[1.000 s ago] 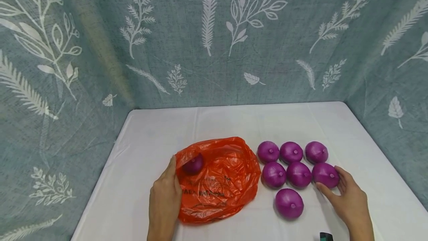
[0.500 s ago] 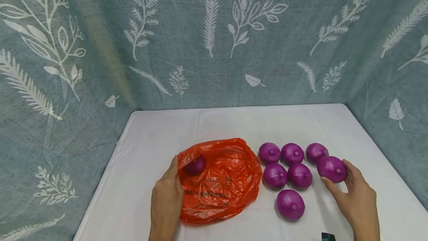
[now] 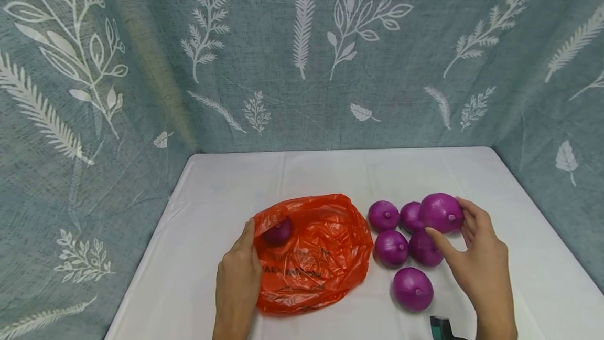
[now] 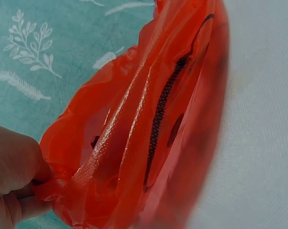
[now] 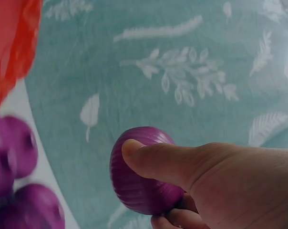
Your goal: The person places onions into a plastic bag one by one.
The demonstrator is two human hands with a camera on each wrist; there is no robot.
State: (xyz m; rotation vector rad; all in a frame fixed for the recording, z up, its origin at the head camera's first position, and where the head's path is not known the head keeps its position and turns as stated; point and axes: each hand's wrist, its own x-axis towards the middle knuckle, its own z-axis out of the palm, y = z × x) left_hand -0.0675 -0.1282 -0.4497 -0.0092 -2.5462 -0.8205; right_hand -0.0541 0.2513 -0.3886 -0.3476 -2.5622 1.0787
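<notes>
My right hand (image 3: 478, 256) grips a purple onion (image 3: 441, 212) between thumb and fingers, raised over the other onions. In the right wrist view the thumb lies across the side of this ribbed onion (image 5: 139, 186). My left hand (image 3: 239, 277) pinches the left rim of an orange-red plastic bag (image 3: 325, 272) and holds its mouth open. One onion (image 3: 277, 232) shows inside, near the left hand. In the left wrist view the bag's edge is bunched between thumb and fingers, and dark print (image 4: 158, 109) runs along the plastic.
Several more purple onions (image 3: 391, 248) rest on the white table (image 3: 217, 182) right of the bag, one apart (image 3: 412, 289) nearer the front. A small black and green object (image 3: 441, 327) shows at the bottom edge. A teal leaf-patterned curtain (image 3: 264, 41) surrounds the back and sides.
My right hand has lifted the onion from the right end of the near row and carried it up and leftward over the others. The left hand keeps its hold on the bag.
</notes>
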